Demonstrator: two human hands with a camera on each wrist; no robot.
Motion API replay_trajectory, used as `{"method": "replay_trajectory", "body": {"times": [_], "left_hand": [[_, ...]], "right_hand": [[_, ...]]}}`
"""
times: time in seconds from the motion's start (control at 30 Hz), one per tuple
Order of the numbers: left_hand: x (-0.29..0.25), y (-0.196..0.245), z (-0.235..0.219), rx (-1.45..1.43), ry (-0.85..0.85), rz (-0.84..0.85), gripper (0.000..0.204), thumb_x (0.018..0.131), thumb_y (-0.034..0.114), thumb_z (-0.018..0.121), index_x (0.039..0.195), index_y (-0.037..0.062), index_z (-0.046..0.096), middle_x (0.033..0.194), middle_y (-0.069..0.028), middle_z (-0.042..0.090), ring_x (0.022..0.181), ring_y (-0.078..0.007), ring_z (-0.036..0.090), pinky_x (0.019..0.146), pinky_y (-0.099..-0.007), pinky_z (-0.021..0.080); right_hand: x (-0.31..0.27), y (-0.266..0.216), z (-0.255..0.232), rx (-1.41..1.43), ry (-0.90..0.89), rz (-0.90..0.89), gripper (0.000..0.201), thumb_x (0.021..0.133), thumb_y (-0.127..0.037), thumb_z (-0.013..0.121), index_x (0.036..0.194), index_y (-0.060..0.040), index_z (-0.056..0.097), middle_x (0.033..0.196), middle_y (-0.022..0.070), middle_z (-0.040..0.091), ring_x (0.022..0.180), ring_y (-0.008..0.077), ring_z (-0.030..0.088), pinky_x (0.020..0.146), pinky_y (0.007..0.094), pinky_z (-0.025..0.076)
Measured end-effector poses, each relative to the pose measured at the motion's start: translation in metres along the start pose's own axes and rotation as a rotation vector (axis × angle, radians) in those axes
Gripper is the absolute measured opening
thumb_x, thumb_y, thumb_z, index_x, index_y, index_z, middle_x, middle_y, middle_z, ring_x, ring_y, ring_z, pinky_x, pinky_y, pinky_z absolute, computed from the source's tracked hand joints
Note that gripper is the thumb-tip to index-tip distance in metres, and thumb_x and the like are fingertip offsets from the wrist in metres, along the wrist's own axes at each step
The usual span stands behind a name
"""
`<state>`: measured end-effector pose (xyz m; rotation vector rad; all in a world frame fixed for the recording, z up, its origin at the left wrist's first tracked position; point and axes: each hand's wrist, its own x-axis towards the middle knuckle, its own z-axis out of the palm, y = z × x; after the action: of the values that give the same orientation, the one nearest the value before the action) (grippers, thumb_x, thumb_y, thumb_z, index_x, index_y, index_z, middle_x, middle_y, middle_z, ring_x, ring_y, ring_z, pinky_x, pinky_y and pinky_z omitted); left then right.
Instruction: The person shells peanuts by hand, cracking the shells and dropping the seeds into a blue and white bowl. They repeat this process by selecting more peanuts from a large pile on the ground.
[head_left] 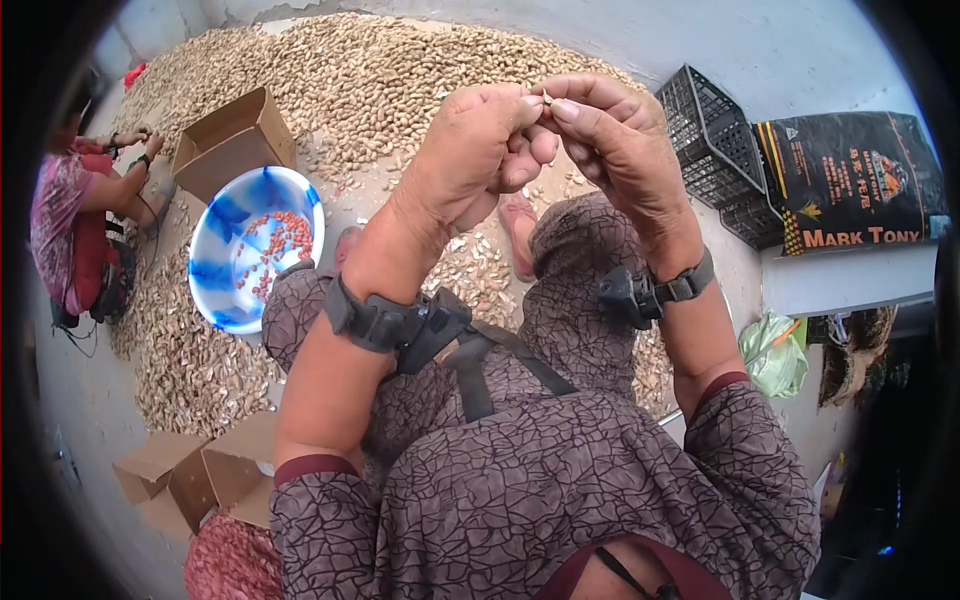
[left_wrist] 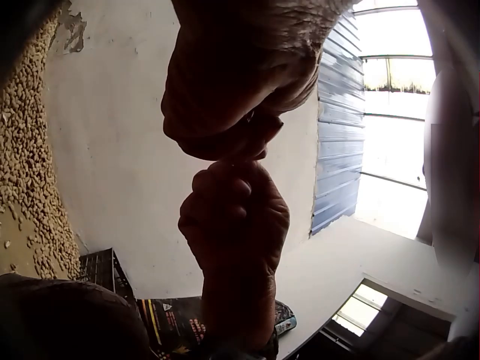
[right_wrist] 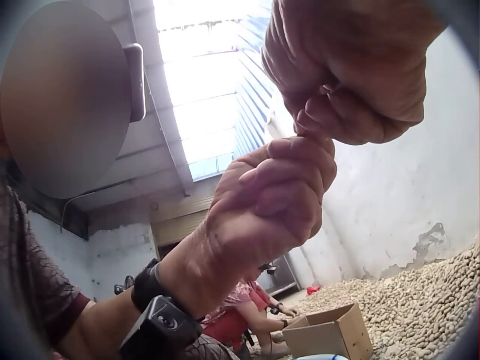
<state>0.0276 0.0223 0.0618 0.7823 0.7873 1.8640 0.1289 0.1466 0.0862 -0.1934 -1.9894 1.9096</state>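
Raised in front of the chest, both hands meet at their fingertips around a small pale peanut point(head_left: 546, 98). My left hand point(head_left: 468, 150) pinches it from one side with thumb and finger, the other fingers curled in. From the other side my right hand point(head_left: 622, 135) pinches it between thumb and forefinger. In the left wrist view the right hand point(left_wrist: 234, 217) is dark against the wall, and the fingers hide the peanut. The right wrist view shows the left hand point(right_wrist: 266, 199) with its fingertips against those of the right.
A large heap of unshelled peanuts point(head_left: 370, 85) lies along the wall. Empty shells point(head_left: 465, 275) litter the floor between the feet. A blue-and-white basin point(head_left: 215, 275) holds red kernels. Around stand a cardboard box point(head_left: 235, 145), a black crate point(head_left: 710, 140), a black sack point(head_left: 850, 180) and another seated person point(head_left: 75, 220).
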Motion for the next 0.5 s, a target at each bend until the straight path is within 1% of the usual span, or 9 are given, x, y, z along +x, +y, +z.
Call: {"method": "replay_trajectory", "body": {"times": [0.1, 0.17, 0.2, 0.27, 0.3, 0.37, 0.4, 0.43, 0.5], "left_hand": [[0.003, 0.001, -0.004, -0.034, 0.038, -0.012, 0.014, 0.084, 0.01, 0.045, 0.077, 0.0001, 0.053, 0.064, -0.0051, 0.055, 0.045, -0.0049, 0.044, 0.038, -0.0148, 0.033], [0.003, 0.002, -0.002, -0.004, 0.039, -0.032, 0.012, 0.085, 0.01, 0.045, 0.085, -0.001, 0.049, 0.069, -0.0045, 0.054, 0.044, -0.0028, 0.038, 0.038, -0.0133, 0.03], [0.005, 0.003, -0.003, -0.008, 0.034, -0.038, 0.012, 0.085, 0.01, 0.045, 0.085, -0.001, 0.049, 0.069, -0.0045, 0.054, 0.044, -0.0028, 0.038, 0.038, -0.0133, 0.03], [0.01, 0.006, -0.007, -0.042, -0.026, -0.06, 0.021, 0.084, 0.009, 0.044, 0.1, -0.0052, 0.05, 0.069, -0.0036, 0.054, 0.046, -0.0025, 0.038, 0.039, -0.0129, 0.03], [0.013, 0.006, -0.009, -0.049, -0.031, -0.066, 0.021, 0.084, 0.009, 0.044, 0.1, -0.0052, 0.05, 0.069, -0.0036, 0.054, 0.046, -0.0025, 0.038, 0.039, -0.0129, 0.03], [0.02, 0.008, -0.012, -0.05, -0.108, -0.083, 0.037, 0.082, 0.008, 0.045, 0.117, -0.0075, 0.044, 0.07, -0.0025, 0.055, 0.049, -0.0024, 0.038, 0.042, -0.0121, 0.03], [0.02, 0.013, -0.01, -0.048, -0.168, -0.107, 0.047, 0.081, 0.008, 0.044, 0.125, -0.0075, 0.037, 0.071, -0.0022, 0.055, 0.052, -0.0024, 0.039, 0.044, -0.0117, 0.03], [0.022, 0.015, -0.01, -0.056, -0.179, -0.114, 0.047, 0.081, 0.008, 0.044, 0.125, -0.0075, 0.037, 0.071, -0.0022, 0.055, 0.052, -0.0024, 0.039, 0.044, -0.0117, 0.03], [0.024, 0.016, -0.009, -0.012, -0.226, -0.096, 0.046, 0.08, 0.008, 0.043, 0.123, -0.0075, 0.039, 0.071, -0.0031, 0.056, 0.053, -0.0026, 0.04, 0.044, -0.0117, 0.03]], "right_hand": [[-0.002, -0.005, 0.005, -0.072, 0.014, -0.019, 0.021, 0.081, -0.014, 0.061, 0.097, -0.002, 0.061, 0.064, -0.0023, 0.056, 0.049, -0.0004, 0.044, 0.039, 0.0121, 0.031], [-0.001, -0.006, 0.004, -0.103, 0.022, -0.033, 0.021, 0.08, -0.014, 0.061, 0.098, -0.0025, 0.062, 0.064, -0.0023, 0.056, 0.049, -0.0003, 0.045, 0.04, 0.0124, 0.032], [0.0, -0.006, 0.004, -0.132, 0.023, -0.046, 0.021, 0.08, -0.013, 0.061, 0.098, -0.003, 0.062, 0.063, -0.0022, 0.056, 0.049, -0.0002, 0.045, 0.04, 0.0127, 0.032], [0.002, -0.01, 0.003, -0.172, 0.029, -0.067, 0.021, 0.08, -0.013, 0.061, 0.099, -0.0036, 0.062, 0.063, -0.0021, 0.057, 0.049, 0.0, 0.045, 0.04, 0.013, 0.033], [0.003, -0.013, 0.003, -0.207, 0.03, -0.09, 0.021, 0.08, -0.012, 0.061, 0.099, -0.0041, 0.063, 0.063, -0.002, 0.057, 0.049, 0.0001, 0.045, 0.041, 0.0132, 0.033], [0.004, -0.021, 0.003, -0.238, 0.028, -0.091, 0.022, 0.081, -0.014, 0.059, 0.1, -0.0041, 0.062, 0.062, -0.002, 0.057, 0.049, 0.0002, 0.046, 0.041, 0.0132, 0.034], [0.004, -0.026, 0.003, -0.27, 0.008, -0.071, 0.022, 0.082, -0.014, 0.058, 0.1, -0.0039, 0.063, 0.062, -0.0021, 0.057, 0.049, 0.0002, 0.046, 0.04, 0.0134, 0.034], [0.003, -0.028, 0.002, -0.303, -0.012, -0.046, 0.022, 0.082, -0.015, 0.057, 0.101, -0.0038, 0.063, 0.061, -0.0022, 0.057, 0.049, 0.0003, 0.047, 0.04, 0.0136, 0.034], [0.001, -0.029, -0.001, -0.367, -0.022, -0.082, 0.023, 0.083, -0.016, 0.056, 0.101, -0.0036, 0.062, 0.059, -0.0025, 0.056, 0.049, 0.0003, 0.047, 0.04, 0.0139, 0.035]]}}
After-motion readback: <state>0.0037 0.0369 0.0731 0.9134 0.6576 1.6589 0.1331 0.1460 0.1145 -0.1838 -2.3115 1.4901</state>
